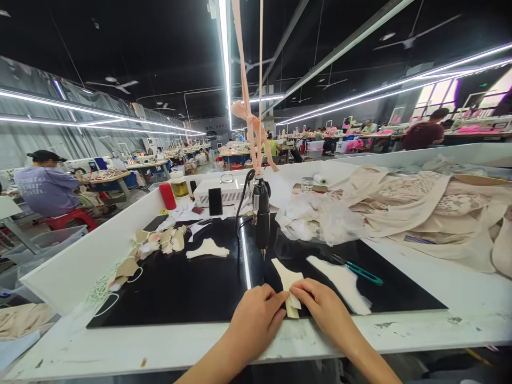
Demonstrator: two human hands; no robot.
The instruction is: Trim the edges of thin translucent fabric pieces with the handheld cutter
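Both hands meet at a small cream fabric piece (288,274) near the front edge of a glossy black board (192,293). Thumb and fingers of my left hand (258,317) pinch its left edge. From the other side, my right hand (322,304) pinches it too, fingertips almost touching the left ones. A layer or fold shows at its lower end. Right of it lies a stack of white cut pieces (342,282), with teal thread snips (362,272) beside them. Above the board hangs a black pointed hand tool (262,213) on peach cords.
Another cream cut piece (208,249) lies left of the tool. Shaped beige pieces (172,240) line the board's left edge. Clear plastic bags (320,218) and heaped beige fabric (432,202) fill the right. Behind stand a phone (215,201) and a white box (232,189).
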